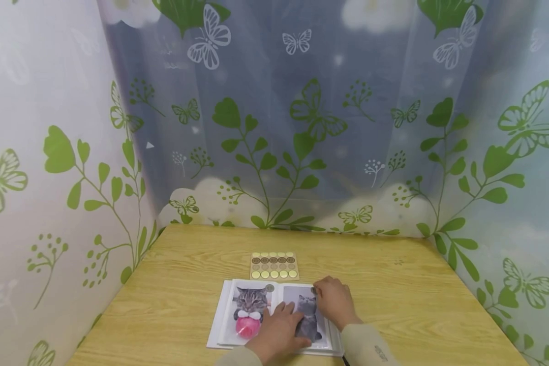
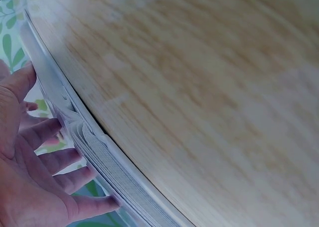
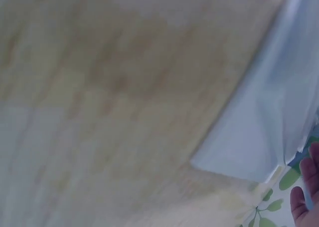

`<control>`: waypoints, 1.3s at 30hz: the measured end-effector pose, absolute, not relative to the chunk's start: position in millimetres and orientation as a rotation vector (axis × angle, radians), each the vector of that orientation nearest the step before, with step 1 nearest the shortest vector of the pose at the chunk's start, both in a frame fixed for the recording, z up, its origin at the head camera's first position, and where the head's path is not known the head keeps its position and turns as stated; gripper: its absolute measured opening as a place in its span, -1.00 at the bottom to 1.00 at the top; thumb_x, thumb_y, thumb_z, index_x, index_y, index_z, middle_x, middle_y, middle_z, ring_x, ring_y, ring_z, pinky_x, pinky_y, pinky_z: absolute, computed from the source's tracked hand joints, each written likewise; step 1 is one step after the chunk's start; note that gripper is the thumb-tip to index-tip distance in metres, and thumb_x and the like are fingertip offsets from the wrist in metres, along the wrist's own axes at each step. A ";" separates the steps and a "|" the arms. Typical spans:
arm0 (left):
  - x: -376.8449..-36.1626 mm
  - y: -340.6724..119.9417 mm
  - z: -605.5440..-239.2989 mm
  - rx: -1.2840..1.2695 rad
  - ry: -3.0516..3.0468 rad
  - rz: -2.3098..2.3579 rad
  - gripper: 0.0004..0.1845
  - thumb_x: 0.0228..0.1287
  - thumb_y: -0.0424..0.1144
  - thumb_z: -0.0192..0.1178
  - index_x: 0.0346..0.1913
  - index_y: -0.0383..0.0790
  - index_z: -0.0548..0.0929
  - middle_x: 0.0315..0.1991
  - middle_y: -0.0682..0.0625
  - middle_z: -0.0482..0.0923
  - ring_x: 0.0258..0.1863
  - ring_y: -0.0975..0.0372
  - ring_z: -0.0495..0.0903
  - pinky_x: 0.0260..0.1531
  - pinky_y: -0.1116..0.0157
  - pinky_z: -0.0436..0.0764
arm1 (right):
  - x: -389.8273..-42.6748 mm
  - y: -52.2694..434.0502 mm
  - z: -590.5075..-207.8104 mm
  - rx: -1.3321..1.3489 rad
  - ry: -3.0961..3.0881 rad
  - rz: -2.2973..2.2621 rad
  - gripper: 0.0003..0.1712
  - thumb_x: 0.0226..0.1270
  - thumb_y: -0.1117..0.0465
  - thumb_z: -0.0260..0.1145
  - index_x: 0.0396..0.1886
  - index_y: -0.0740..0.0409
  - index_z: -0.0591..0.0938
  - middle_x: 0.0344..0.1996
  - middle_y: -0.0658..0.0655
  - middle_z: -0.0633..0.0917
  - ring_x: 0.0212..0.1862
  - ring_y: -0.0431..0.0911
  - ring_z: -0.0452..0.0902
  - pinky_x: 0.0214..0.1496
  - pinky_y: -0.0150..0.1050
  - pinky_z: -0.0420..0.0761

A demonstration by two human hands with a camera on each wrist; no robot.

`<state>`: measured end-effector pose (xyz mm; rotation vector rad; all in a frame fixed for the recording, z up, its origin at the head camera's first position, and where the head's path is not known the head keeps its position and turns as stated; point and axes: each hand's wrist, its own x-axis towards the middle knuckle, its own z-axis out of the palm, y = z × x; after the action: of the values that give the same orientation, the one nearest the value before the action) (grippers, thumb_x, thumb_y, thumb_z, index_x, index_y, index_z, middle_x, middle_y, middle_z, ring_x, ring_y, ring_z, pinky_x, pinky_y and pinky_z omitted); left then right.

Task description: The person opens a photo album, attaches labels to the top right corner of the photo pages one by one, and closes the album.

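An open photo album [image 1: 216, 325] lies on the table, its left page showing a cat photo [image 1: 250, 300] with a pink ball and its right page a grey cat photo [image 1: 307, 310]. My left hand [image 1: 280, 328] rests on the right page with fingers spread; in the left wrist view those fingers [image 2: 44, 162] lie along the page edges. At the right page's upper corner, the curled fingers of my right hand [image 1: 336, 300] hold a small round sticker [image 1: 314, 290], partly hidden. A similar round sticker [image 1: 270, 287] sits on the left page's upper corner.
Just behind the album lies a sheet of round stickers [image 1: 274, 266] in gold and brown rows. The wooden table [image 1: 164, 284] is bordered by curtains [image 1: 265, 168] printed with leaves and butterflies on the left, back and right.
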<state>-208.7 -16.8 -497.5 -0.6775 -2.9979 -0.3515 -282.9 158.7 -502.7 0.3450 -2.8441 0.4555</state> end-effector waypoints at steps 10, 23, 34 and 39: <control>-210.2 -15.7 -498.1 -0.679 -2.994 -0.311 -0.27 0.07 0.31 0.32 0.20 -0.09 0.61 0.28 -0.16 0.48 0.28 -0.09 0.41 0.15 -0.31 0.38 | -270.7 152.3 -506.9 0.502 -2.863 0.263 -0.82 0.36 0.16 0.27 -0.17 0.12 0.72 -0.15 0.14 0.66 -0.05 0.10 0.56 0.04 0.16 0.52; -208.6 -17.0 -497.4 -0.689 -3.007 -0.318 -0.25 0.10 0.32 0.30 0.27 -0.07 0.58 0.32 -0.15 0.45 0.31 -0.10 0.39 0.20 -0.32 0.33 | -247.0 168.4 -516.7 0.635 -2.876 0.290 -0.40 0.51 -0.05 0.11 0.31 0.29 0.49 0.28 0.27 0.51 0.28 0.21 0.42 0.28 0.25 0.38; -209.5 -16.5 -497.2 -0.684 -3.007 -0.291 -0.27 0.11 0.31 0.30 0.26 -0.05 0.58 0.31 -0.13 0.45 0.30 -0.09 0.40 0.20 -0.30 0.34 | -246.8 163.5 -516.0 0.611 -2.895 0.327 -0.35 0.53 -0.09 0.06 0.32 0.34 0.46 0.28 0.29 0.49 0.33 0.22 0.36 0.34 0.29 0.28; -208.1 -15.8 -496.0 -0.683 -3.012 -0.295 -0.27 0.11 0.31 0.30 0.26 -0.06 0.58 0.32 -0.13 0.45 0.31 -0.10 0.39 0.19 -0.31 0.34 | -251.4 160.7 -516.6 0.580 -2.901 0.326 -0.37 0.53 -0.08 0.08 0.31 0.34 0.47 0.26 0.31 0.50 0.32 0.23 0.36 0.35 0.30 0.27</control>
<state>-208.1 -15.8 -496.0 -0.6831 -3.0120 -0.2948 -251.4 160.7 -516.6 0.5797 -2.9009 0.3262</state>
